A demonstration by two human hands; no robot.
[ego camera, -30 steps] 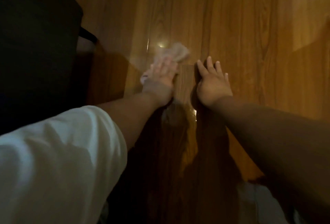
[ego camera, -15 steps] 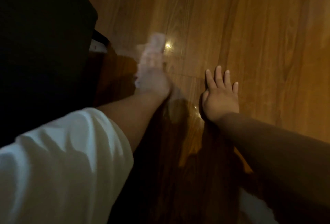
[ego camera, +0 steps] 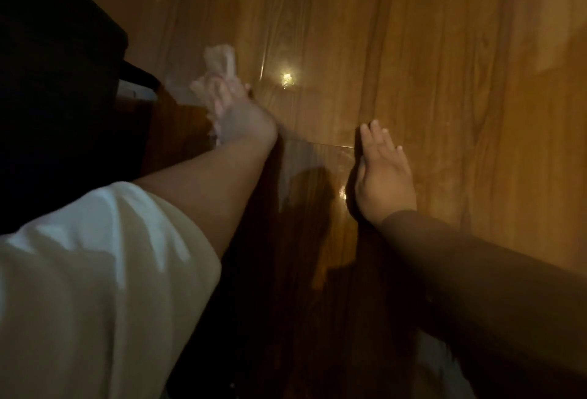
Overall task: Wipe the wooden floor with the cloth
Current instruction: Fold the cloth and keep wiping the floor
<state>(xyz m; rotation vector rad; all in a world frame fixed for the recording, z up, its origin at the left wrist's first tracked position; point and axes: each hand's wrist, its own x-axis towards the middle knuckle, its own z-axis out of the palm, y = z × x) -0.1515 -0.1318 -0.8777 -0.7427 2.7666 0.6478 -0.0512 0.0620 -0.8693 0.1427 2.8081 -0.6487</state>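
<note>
The left hand (ego camera: 236, 112) is pressing the pale cloth (ego camera: 220, 60) onto the wooden floor (ego camera: 428, 49) just beside a dark furniture edge (ego camera: 104, 49), its blurred fingers stretching over it, while the right hand (ego camera: 382, 179) is lying flat, fingers together, with open boards stretching away to its right.

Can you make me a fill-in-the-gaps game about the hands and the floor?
The left hand presses a pale ____ onto the wooden floor.
The right hand lies ____ on that floor, holding nothing.
The sleeve on the left arm is ____.
Missing words: cloth, flat, white.
</note>
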